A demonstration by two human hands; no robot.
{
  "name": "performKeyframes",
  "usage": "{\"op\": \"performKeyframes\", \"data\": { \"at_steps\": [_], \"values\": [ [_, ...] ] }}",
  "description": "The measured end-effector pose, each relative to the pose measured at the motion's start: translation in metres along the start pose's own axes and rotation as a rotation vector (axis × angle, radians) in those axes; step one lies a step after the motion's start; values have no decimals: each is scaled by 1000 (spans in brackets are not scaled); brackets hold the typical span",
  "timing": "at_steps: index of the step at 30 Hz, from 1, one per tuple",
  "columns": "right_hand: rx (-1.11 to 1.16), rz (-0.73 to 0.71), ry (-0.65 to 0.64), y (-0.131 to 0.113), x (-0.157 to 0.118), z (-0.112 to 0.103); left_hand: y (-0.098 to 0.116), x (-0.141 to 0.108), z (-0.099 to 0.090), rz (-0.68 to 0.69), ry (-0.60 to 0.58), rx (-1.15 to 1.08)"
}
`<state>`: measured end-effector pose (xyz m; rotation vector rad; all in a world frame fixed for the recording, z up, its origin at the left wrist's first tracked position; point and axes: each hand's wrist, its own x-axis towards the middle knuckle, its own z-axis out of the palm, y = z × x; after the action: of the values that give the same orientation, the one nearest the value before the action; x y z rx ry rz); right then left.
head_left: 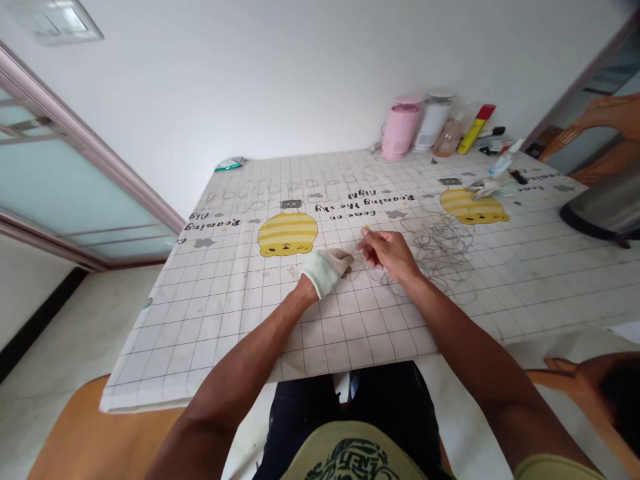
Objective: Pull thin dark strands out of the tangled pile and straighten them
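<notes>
My left hand [330, 267], in a whitish work glove, rests low over the table with its fingers closed. A thin grey wire loops out beside its fingertips and seems to be held there. Just right of it, my bare right hand [389, 253] is closed in a pinch; what it holds, if anything, is too fine to make out. Beside and partly under the right wrist lies a loose tangle of thin wire loops [443, 247]. Farther back, rows of similar thin wire rings [270, 190] lie spread on the checked tablecloth [225, 293].
A second whitish glove [495, 188] lies at the right. Along the back stand a pink cylinder [400, 130], a white one [431, 123], a yellow-red can [475, 130] and a spray bottle [506, 159]. A metal vessel [607, 203] is at the right edge, a green packet [230, 164] back left.
</notes>
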<state>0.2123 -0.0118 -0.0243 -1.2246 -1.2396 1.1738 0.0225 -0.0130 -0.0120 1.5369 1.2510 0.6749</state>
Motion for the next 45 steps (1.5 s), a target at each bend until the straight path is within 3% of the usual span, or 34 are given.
{"op": "performKeyframes", "data": {
  "at_steps": [3,6,11,19,25,31,38,42,45],
  "values": [
    [-64,-62,-12,-4,-1,-1,-7,11,-6,-54,34,-196],
    [-149,-98,-101,-5,-5,-1,-11,18,-13,-46,79,-362],
    [-151,-140,-240,-3,-11,10,-13,19,-18,14,67,-424],
    [-223,-207,-23,3,-14,22,-12,19,-11,-14,123,-263],
    [-300,-226,4,10,-15,28,-18,23,-10,-128,144,-140],
    [-326,-167,-16,11,-12,31,-19,27,-7,-179,146,-260],
    [-301,-155,63,11,-10,25,-13,15,-17,-65,123,-414],
    [-302,-184,114,8,-10,25,-8,9,-15,-46,150,-331],
    [-337,-206,156,7,-9,24,-4,8,-8,-75,95,-238]
  ]
}}
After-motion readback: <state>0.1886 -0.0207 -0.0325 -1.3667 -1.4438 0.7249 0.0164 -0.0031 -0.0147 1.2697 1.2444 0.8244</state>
